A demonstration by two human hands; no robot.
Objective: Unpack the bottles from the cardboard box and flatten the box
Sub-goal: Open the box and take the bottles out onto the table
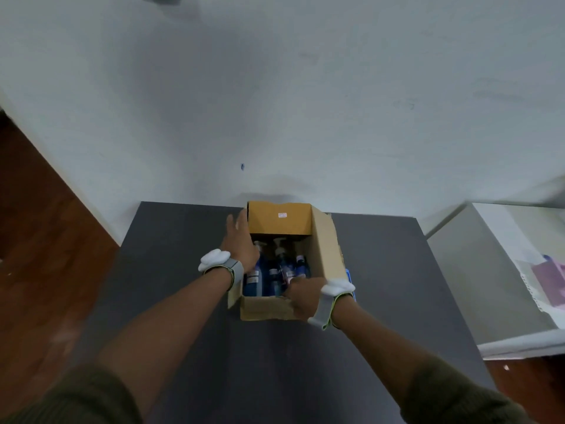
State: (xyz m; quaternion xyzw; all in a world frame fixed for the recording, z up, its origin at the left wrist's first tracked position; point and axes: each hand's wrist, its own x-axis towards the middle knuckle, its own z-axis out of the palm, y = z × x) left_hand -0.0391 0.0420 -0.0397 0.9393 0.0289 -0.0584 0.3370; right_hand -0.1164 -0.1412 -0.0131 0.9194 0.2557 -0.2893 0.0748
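An open cardboard box (pixel 327 249) stands on the dark table (pixel 171 270), its flaps raised. Inside stand several blue bottles (pixel 287 270), two of them with white pump tops. My left hand (pixel 240 240) lies with straight fingers along the box's left flap, pressing it outward. My right hand (pixel 302 298) curls over the box's near rim at the right corner, fingers reaching inside beside the bottles. Both wrists carry grey straps with white pads.
The table backs onto a pale wall (pixel 275 102). Wooden floor (pixel 36 240) shows at the left. At the right stands a white shelf unit (pixel 504 270) holding a purple item (pixel 550 276). Something blue (pixel 350 275) peeks out behind the box's right side.
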